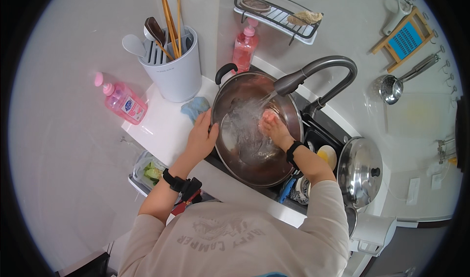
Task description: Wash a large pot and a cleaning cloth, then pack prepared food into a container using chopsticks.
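Note:
A large stainless steel pot [235, 167] with a black loop handle [225, 72] sits tilted over the sink. My left hand [201, 134] grips its left rim, fingers outside and thumb at the edge. Inside the pot, my right hand [278, 130] presses a pink scrubbing pad or mesh cloth [270, 116] against the right part of the inner wall. Water runs from the pull-down head of a dark grey faucet [290, 83] into the pot and splashes across its inside. A crumpled blue cloth [195, 108] lies just beyond my left fingertips.
On the white counter [161, 130] stand a utensil holder [172, 78] and a pink pump bottle [126, 102]. Another pink bottle [244, 51] is behind the pot, beneath a wire rack [279, 14]. A steel lid [360, 172] leans at right, near a yellow-and-white sponge [327, 156].

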Tool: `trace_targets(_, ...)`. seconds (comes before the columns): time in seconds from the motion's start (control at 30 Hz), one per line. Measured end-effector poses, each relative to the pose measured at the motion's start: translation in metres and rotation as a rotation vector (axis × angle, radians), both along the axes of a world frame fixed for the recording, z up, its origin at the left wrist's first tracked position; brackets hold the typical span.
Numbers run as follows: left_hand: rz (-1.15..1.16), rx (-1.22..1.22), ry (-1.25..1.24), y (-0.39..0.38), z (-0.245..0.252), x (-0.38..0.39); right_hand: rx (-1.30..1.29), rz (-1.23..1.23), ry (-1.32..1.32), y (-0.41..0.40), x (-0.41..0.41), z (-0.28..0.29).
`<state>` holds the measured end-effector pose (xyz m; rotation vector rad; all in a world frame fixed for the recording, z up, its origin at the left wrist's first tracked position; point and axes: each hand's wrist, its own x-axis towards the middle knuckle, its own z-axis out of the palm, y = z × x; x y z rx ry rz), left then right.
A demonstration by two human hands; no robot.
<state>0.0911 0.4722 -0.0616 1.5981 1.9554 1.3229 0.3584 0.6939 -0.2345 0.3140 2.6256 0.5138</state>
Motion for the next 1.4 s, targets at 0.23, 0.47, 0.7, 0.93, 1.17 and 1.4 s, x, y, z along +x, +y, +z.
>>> trace_targets(0.23,-0.012,-0.046,-0.042,-0.005,0.004,0.012,0.500,0.002,0.134,0.047,-0.058,0.069)
trace_targets(0.47,-0.016,-0.011,-0.078,0.003,-0.005,-0.002,0.431,-0.472,0.206,0.044,-0.051,0.094)
trace_targets(0.7,-0.036,0.071,-0.012,0.017,-0.016,0.002,0.335,-0.631,-0.020,0.011,0.031,0.037)
trace_targets(0.93,-0.036,0.100,-0.026,0.017,-0.025,-0.007,-0.296,-0.796,-0.242,-0.087,0.029,0.091)
trace_targets(1.17,-0.028,0.119,-0.015,0.020,-0.028,-0.007,-0.543,-0.454,-0.055,-0.155,-0.021,0.177)
trace_targets(1.4,-0.021,0.082,0.004,0.017,-0.029,-0.013,-1.177,-0.702,0.157,-0.138,-0.041,0.175)
